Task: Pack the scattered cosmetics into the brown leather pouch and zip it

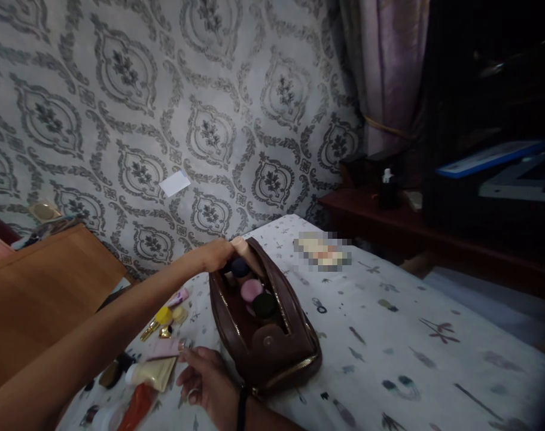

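One brown bag [276, 365] lies unzipped on a surface [366, 335] spread with white patterned cloth, its mouth gaping upward. Inside show a pink round item [252, 290], a dark round item [264, 306] touching it and a dark blue item [238, 267] near the far end. The left hand [219, 254] is at that far end, its grip drawn in beside a beige tube [249, 256] leaning in the opening; whether the fingers pinch the tube or the bag's edge, I cannot tell. The right hand [207, 380], a black band [242, 407] at its wrist, is beside the bag's near end, its grip loose and partly open, fingers curled close to a pink tube [164, 349]. Just left of it lie a cream tube [155, 375], an orange-red item [137, 408] and, farther back, a yellow item [163, 315].
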A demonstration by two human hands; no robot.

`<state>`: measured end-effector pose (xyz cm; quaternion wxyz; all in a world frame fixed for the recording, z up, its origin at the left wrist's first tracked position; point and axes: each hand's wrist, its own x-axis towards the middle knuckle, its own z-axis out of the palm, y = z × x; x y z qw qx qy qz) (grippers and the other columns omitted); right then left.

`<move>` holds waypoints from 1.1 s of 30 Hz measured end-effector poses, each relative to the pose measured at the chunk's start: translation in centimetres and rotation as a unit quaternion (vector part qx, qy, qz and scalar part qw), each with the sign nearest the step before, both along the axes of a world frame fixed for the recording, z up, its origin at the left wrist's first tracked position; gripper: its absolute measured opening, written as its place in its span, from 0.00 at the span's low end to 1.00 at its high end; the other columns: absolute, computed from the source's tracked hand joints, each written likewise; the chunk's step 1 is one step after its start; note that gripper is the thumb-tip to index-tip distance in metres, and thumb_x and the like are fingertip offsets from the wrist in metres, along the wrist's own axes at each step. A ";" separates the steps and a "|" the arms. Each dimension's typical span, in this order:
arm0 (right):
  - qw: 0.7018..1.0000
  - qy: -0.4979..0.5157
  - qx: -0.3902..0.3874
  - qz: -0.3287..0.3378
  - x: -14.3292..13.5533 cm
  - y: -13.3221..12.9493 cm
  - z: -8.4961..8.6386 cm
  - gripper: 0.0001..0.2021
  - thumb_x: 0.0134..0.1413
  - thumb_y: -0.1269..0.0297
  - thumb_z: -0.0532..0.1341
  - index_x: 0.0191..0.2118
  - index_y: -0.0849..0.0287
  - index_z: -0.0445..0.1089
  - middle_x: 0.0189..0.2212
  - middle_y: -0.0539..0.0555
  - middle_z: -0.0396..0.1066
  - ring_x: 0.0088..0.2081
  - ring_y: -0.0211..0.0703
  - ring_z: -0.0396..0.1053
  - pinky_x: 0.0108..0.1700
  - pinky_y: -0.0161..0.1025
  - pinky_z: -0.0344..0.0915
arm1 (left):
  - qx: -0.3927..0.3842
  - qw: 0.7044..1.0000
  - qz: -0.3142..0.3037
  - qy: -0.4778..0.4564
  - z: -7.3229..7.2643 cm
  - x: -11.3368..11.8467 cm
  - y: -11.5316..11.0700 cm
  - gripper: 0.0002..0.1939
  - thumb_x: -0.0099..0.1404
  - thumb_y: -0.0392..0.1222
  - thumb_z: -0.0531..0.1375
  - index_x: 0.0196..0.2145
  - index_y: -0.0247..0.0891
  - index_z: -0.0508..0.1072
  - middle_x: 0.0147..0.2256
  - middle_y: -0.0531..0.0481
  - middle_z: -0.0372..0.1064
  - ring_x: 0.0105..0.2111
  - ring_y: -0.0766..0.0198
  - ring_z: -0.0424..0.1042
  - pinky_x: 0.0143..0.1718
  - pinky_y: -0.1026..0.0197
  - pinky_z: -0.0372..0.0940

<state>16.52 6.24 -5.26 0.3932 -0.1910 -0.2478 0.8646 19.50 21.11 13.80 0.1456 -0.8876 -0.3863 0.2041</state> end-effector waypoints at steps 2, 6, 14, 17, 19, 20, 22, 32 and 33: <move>1.000 0.003 -0.002 0.004 -0.1 0.0 -0.1 0.33 0.30 0.36 0.70 0.34 0.61 0.68 0.20 0.49 0.70 0.17 0.31 0.61 0.20 0.30 0.45 | -0.002 1.000 -0.006 -0.014 0.3 0.0 -0.4 0.09 0.58 0.29 0.57 0.31 0.36 0.76 0.33 0.47 0.76 0.35 0.61 0.74 0.39 0.65 0.66; 1.000 0.004 -0.009 -0.001 0.0 0.0 0.0 0.33 0.27 0.37 0.71 0.33 0.60 0.67 0.19 0.48 0.69 0.17 0.30 0.61 0.20 0.30 0.45 | -0.003 0.999 -0.017 -0.048 1.2 -0.3 -1.9 0.09 0.62 0.30 0.56 0.34 0.37 0.76 0.35 0.48 0.76 0.37 0.63 0.73 0.42 0.65 0.65; 1.000 0.017 -0.025 -0.003 0.5 -0.2 0.5 0.30 0.30 0.43 0.73 0.34 0.62 0.69 0.20 0.49 0.70 0.18 0.31 0.62 0.21 0.30 0.46 | 0.132 0.943 0.006 -0.306 -1.1 -5.0 -9.1 0.14 0.73 0.42 0.48 0.39 0.38 0.73 0.37 0.47 0.73 0.37 0.62 0.72 0.41 0.61 0.64; 0.999 0.029 -0.033 -0.019 0.0 -0.2 0.1 0.26 0.30 0.46 0.74 0.31 0.61 0.69 0.19 0.48 0.69 0.19 0.32 0.62 0.22 0.30 0.47 | 0.155 0.922 0.043 -0.352 -5.2 -7.6 -12.4 0.16 0.73 0.42 0.46 0.40 0.38 0.73 0.32 0.47 0.73 0.33 0.61 0.72 0.36 0.61 0.65; 0.998 0.048 -0.032 -0.031 -0.2 -0.3 -0.2 0.24 0.30 0.48 0.74 0.28 0.60 0.68 0.19 0.46 0.68 0.20 0.32 0.61 0.23 0.31 0.50 | 0.153 0.918 0.064 -0.360 -8.2 -9.2 -14.3 0.17 0.73 0.41 0.46 0.38 0.38 0.73 0.31 0.48 0.74 0.30 0.63 0.72 0.33 0.62 0.65; 0.997 0.059 -0.030 -0.037 -0.3 -0.3 -0.2 0.23 0.30 0.49 0.73 0.27 0.59 0.67 0.19 0.46 0.68 0.21 0.32 0.61 0.24 0.31 0.51 | 0.147 0.917 0.074 -0.363 -9.5 -10.0 -15.1 0.16 0.73 0.40 0.46 0.37 0.39 0.73 0.29 0.49 0.73 0.28 0.64 0.72 0.32 0.63 0.65; 0.996 0.073 -0.030 -0.046 -0.2 -0.4 -0.2 0.21 0.31 0.51 0.74 0.27 0.59 0.67 0.21 0.45 0.68 0.23 0.33 0.62 0.25 0.31 0.54 | 0.131 0.913 0.096 -0.373 -11.6 -11.4 -16.2 0.15 0.72 0.40 0.47 0.36 0.40 0.73 0.29 0.49 0.74 0.29 0.64 0.73 0.32 0.64 0.65; 0.997 0.008 -0.083 -0.001 0.4 0.1 0.0 0.15 0.41 0.59 0.73 0.34 0.63 0.75 0.21 0.51 0.72 0.21 0.32 0.64 0.22 0.28 0.55 | 0.130 0.871 0.290 -0.375 -13.0 -18.8 -16.2 0.12 0.71 0.40 0.50 0.36 0.40 0.73 0.33 0.50 0.75 0.34 0.62 0.74 0.36 0.63 0.64; 0.996 0.005 -0.087 0.000 0.4 0.2 0.1 0.15 0.42 0.59 0.73 0.34 0.63 0.75 0.21 0.52 0.73 0.21 0.32 0.64 0.22 0.28 0.56 | 0.139 0.864 0.304 -0.375 -12.9 -19.7 -16.0 0.12 0.71 0.40 0.50 0.37 0.40 0.73 0.34 0.50 0.76 0.35 0.62 0.74 0.37 0.63 0.63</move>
